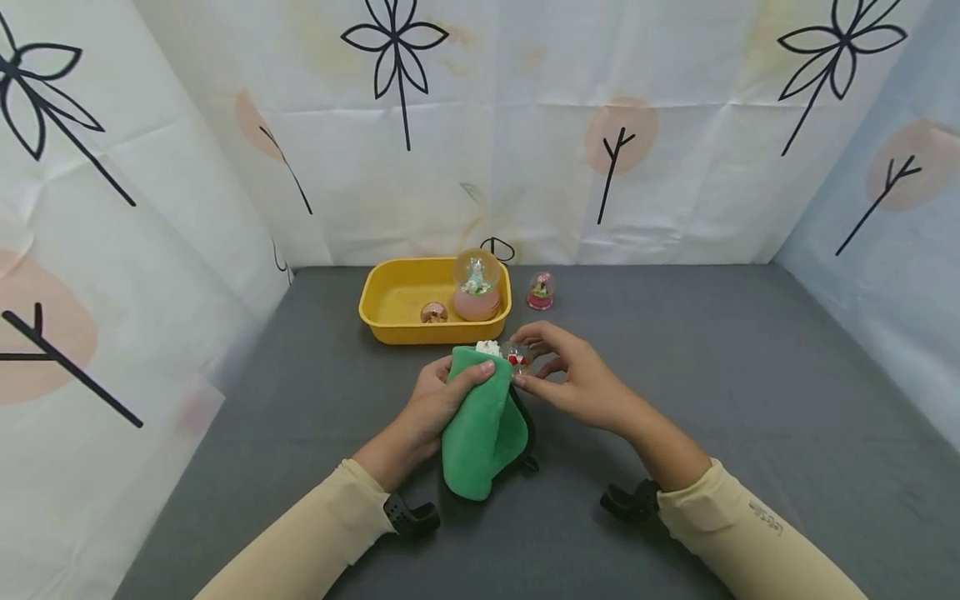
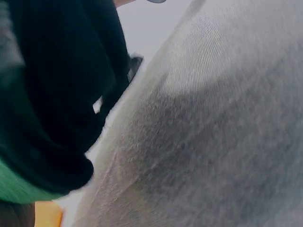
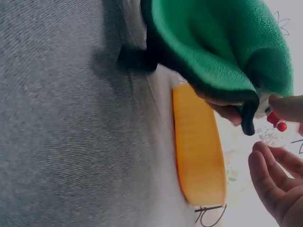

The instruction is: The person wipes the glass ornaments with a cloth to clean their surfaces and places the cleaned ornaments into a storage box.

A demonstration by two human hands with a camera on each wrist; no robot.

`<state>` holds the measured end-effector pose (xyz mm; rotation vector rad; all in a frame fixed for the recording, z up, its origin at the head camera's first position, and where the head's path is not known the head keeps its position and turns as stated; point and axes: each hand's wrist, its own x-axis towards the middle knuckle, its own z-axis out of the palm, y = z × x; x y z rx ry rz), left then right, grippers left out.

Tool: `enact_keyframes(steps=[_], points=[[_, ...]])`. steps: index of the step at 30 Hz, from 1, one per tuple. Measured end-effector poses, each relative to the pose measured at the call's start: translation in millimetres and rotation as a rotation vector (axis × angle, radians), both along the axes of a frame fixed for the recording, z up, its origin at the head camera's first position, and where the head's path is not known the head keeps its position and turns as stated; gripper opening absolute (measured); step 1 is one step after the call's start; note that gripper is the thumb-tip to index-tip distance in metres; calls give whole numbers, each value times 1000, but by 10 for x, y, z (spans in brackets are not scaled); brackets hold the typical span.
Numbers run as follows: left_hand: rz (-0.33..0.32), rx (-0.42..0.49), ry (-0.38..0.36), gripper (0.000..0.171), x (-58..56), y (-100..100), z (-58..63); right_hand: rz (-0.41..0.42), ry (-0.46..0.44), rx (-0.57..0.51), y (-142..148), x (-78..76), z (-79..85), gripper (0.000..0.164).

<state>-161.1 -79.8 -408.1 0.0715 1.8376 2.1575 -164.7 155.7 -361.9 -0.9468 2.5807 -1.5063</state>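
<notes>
My left hand (image 1: 429, 407) grips a green cloth (image 1: 474, 429) with a dark edging, thumb on top, just in front of the yellow tray. The cloth is folded around the white base of a small snow globe (image 1: 516, 358), whose clear dome with red figures pokes out at the right. My right hand (image 1: 576, 377) holds the dome between thumb and fingers. In the right wrist view, the thumb lies beside the red figure and the fingertips are at the clear dome (image 3: 271, 136). Dark cloth (image 2: 71, 80) fills the left of the left wrist view; the left fingers are mostly hidden.
Behind the hands stands a yellow tray (image 1: 401, 292). It holds a large snow globe (image 1: 477, 287) with a pink base and a small globe (image 1: 433, 312). A small globe with a deep pink base (image 1: 541, 292) stands right of the tray on the grey tabletop (image 1: 712, 375).
</notes>
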Motion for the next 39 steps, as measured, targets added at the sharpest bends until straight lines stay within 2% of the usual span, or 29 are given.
enact_keyframes(steps=[8,12,17,21,24,26,28,34,39], points=[[45,-40,121,43,10,8,55,49,-181,-234,2,-16,-38,30],[73,-25,136,40,10,24,59,22,-178,-270,0,-35,-22,30],[141,37,109,35,-5,32,46,-26,-173,-294,14,-16,8,37],[179,50,91,35,-3,31,51,-52,-111,-262,9,28,27,42],[188,47,96,34,9,35,48,-67,-57,-231,-6,66,46,40],[182,49,108,37,25,35,40,-68,-51,-234,-20,90,61,39],[174,52,125,47,45,42,27,-65,-66,-252,-38,118,75,39],[149,-10,196,101,89,79,3,-84,-131,-323,-123,196,103,34],[112,-16,234,113,96,94,8,-111,-115,-325,-157,236,136,33]])
